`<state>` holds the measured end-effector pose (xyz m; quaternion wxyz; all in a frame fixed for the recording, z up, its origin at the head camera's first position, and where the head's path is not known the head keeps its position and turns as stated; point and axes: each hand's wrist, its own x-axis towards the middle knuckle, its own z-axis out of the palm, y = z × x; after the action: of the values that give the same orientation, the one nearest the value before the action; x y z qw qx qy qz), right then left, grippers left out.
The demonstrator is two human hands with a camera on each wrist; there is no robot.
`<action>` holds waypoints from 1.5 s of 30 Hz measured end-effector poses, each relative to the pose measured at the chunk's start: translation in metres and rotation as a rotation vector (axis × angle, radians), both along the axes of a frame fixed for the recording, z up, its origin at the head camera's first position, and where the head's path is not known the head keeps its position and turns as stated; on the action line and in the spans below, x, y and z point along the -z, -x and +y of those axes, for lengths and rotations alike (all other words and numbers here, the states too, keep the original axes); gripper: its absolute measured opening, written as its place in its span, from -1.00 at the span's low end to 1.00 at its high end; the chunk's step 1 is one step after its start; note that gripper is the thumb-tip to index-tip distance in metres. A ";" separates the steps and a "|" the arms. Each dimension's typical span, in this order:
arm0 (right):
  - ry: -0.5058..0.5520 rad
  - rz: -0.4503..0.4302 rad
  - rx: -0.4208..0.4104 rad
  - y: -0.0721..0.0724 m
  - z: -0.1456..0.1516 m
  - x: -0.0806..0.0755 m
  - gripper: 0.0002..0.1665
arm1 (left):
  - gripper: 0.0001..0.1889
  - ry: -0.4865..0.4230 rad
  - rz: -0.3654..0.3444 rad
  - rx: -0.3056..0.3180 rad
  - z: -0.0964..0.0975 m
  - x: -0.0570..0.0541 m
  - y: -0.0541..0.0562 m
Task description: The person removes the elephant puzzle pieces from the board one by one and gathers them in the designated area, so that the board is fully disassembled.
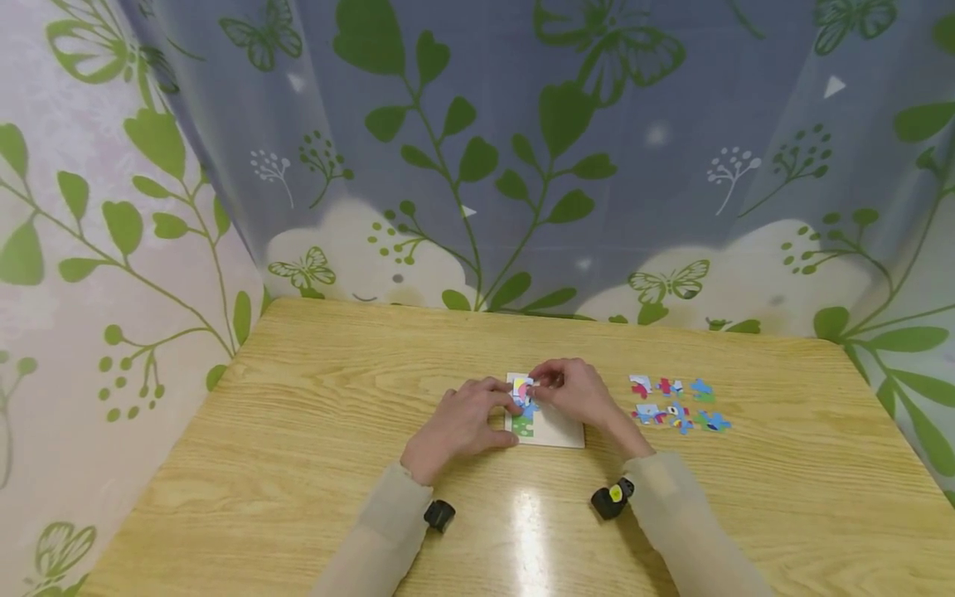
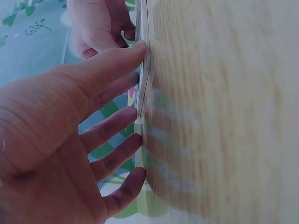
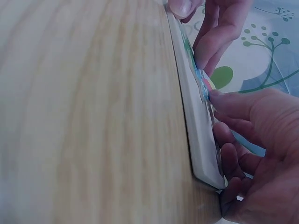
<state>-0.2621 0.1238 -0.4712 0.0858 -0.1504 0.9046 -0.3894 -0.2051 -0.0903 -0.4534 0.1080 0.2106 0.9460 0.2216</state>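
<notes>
Glossy wood-grain table (image 1: 298,414), matt cloth backdrop (image 1: 492,108)

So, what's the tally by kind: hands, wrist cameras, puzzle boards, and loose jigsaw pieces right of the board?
Hands: 2, left hand and right hand
Black wrist cameras: 2
Puzzle board: 1
Loose jigsaw pieces: 6
Total: 11

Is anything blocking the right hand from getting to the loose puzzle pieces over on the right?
No, nothing visible blocks it. In the head view, just bare table shows between the right hand, which is at the board, and the loose puzzle pieces.
</notes>
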 end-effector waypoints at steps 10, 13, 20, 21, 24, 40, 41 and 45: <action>0.039 0.010 0.043 -0.002 -0.002 0.000 -0.83 | -0.63 -0.002 -0.009 -0.004 0.000 -0.001 -0.001; 0.057 -0.012 0.061 -0.001 -0.002 0.001 -0.83 | -0.63 0.000 -0.012 -0.009 0.000 -0.002 -0.001; 0.112 -0.060 0.082 0.000 -0.003 0.000 -0.82 | -0.62 0.002 -0.014 -0.016 0.001 -0.003 -0.001; 0.120 -0.066 0.084 0.001 -0.002 0.000 -0.81 | -0.61 0.002 -0.016 -0.017 0.001 -0.003 -0.001; 0.143 -0.087 0.087 0.001 -0.002 0.000 -0.81 | -0.61 0.000 -0.018 -0.020 0.002 -0.004 -0.002; 0.198 -0.181 0.156 0.002 -0.001 -0.004 -0.79 | -0.58 0.000 -0.021 -0.031 0.003 -0.004 -0.001; 0.207 -0.186 0.155 0.002 0.000 -0.004 -0.79 | -0.59 -0.003 -0.020 -0.031 0.003 -0.004 -0.001; 0.217 -0.187 0.134 0.002 0.005 -0.004 -0.77 | -0.60 -0.008 -0.022 -0.033 0.002 -0.003 -0.001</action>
<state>-0.2637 0.1288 -0.4673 0.1265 -0.0612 0.8533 -0.5020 -0.2037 -0.0884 -0.4506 0.1138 0.1932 0.9471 0.2295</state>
